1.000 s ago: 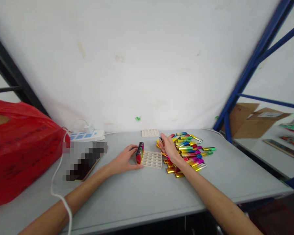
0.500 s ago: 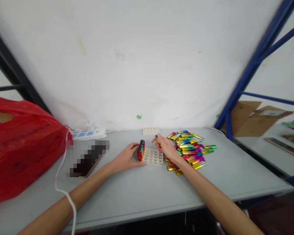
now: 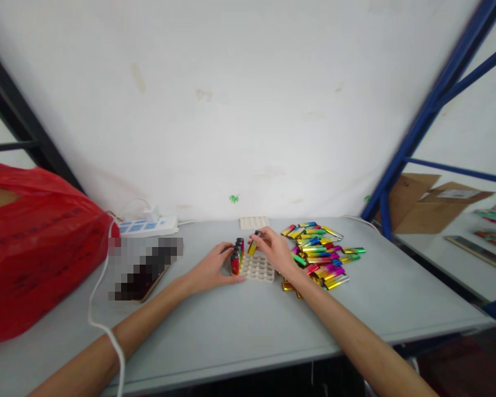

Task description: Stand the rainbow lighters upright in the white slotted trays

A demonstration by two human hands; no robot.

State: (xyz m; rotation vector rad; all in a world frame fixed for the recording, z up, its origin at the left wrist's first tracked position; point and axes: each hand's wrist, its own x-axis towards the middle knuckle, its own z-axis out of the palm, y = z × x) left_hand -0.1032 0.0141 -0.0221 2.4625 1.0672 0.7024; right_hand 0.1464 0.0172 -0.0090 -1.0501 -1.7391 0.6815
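A pale tray (image 3: 258, 268) full of small holes lies on the grey table, with several lighters (image 3: 235, 262) upright in its left end. My left hand (image 3: 210, 270) grips that end of the tray, thumb along the near side and fingers at the far side. Between the fingertips of my right hand (image 3: 276, 251), a gold lighter (image 3: 252, 245) with a dark top is held tilted over the tray's far part. A pile of shiny multicoloured lighters (image 3: 318, 253) lies on the table to the right, partly hidden behind my right forearm.
A second pale tray (image 3: 254, 222) lies near the wall. To the left are a power strip (image 3: 149, 226), a blurred-out dark phone-like object (image 3: 149, 275), a white cable (image 3: 95, 298) and a red plastic bag (image 3: 45, 248). A blue rack post (image 3: 417, 127) rises at the right.
My right hand has carried the gold lighter left, from beside the pile to above the tray, and turned it more upright. My left hand stays at the tray's left end.
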